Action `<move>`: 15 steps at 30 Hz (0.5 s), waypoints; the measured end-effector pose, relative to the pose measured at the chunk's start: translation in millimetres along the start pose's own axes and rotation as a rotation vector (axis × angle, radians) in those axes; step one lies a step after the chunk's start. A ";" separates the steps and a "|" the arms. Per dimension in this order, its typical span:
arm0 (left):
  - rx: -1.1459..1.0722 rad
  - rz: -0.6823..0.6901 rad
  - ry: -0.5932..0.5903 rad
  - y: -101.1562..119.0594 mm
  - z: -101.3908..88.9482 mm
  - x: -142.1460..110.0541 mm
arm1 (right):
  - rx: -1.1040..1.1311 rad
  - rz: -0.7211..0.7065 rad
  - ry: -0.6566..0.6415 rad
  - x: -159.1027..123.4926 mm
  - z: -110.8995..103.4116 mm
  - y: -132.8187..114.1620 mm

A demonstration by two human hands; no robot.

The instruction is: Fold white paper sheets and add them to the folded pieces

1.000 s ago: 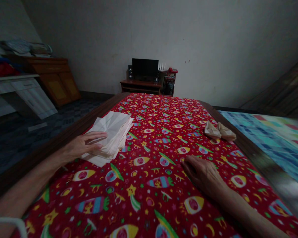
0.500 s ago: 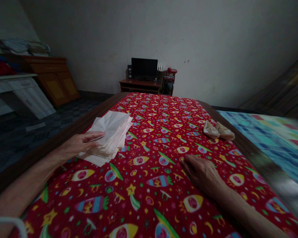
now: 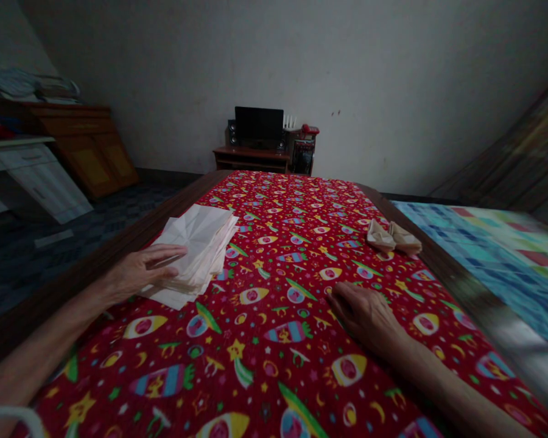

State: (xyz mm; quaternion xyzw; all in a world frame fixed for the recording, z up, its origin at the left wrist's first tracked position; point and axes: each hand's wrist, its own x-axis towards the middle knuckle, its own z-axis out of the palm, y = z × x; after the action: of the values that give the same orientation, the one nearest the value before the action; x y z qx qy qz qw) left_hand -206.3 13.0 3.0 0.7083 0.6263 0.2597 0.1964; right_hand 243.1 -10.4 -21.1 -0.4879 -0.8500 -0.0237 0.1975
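Observation:
My left hand point(image 3: 141, 271) rests on the near edge of a stack of creased white paper sheets point(image 3: 198, 243), with the fingers stretched over the top sheet. My right hand point(image 3: 363, 313) lies palm down on the red patterned cloth point(image 3: 278, 316), fingers loosely curled under, holding nothing I can see. Two folded tan paper pieces point(image 3: 393, 238) sit near the table's right edge, well beyond my right hand.
The cloth covers a long wooden table point(image 3: 100, 261). A blue patchwork mat point(image 3: 488, 255) lies to the right. A low stand with a black screen point(image 3: 259, 125) is by the far wall, and wooden cabinets point(image 3: 86, 146) stand at left.
Both hands stay where they were. The camera has turned a little, so everything sits slightly further left and higher in view.

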 end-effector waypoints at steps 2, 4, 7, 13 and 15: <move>0.009 0.019 -0.006 -1.4 0.7 -0.5 | 0.004 0.000 0.000 0.2 -0.4 -0.3; 0.022 0.022 0.002 -1.4 1.3 -0.8 | 0.002 -0.005 0.011 0.1 -0.1 -0.1; 0.029 -0.004 0.031 0.9 1.9 -1.0 | -0.009 -0.013 0.031 -0.1 0.9 0.6; -0.001 -0.020 0.092 9.6 3.2 -1.3 | -0.002 -0.007 0.013 0.2 0.5 0.2; 0.045 -0.052 0.142 10.1 3.6 -1.1 | -0.001 -0.006 0.012 0.3 -0.3 -0.2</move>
State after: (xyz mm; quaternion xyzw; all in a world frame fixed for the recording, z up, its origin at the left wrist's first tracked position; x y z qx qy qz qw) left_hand -196.3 10.7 6.1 0.6759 0.6625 0.2900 0.1420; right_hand 242.9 -10.4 -20.7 -0.4853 -0.8502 -0.0275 0.2022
